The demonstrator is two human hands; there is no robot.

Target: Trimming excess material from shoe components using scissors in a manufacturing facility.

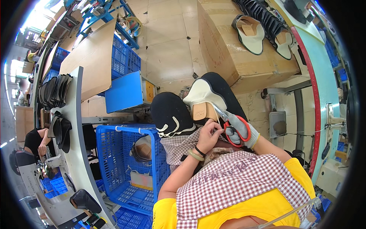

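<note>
Across my lap lies a shoe upper with a white lining, a dark rim and a tan insole piece in it. At its near edge my bare left hand is closed in a pinch, on a thin pale strip of the upper. My right hand, in a grey glove, grips a pair of scissors with red handles. The scissor blades lie along the right side of the tan piece, close to the strip; their tips are hard to make out. Several pale offcuts rest on my left thigh.
Left of me stands a blue plastic crate with a dark shoe upper inside. A long table carries stacked dark pieces. A cardboard box ahead right bears a row of shoe uppers. Another person's hand is at the far left.
</note>
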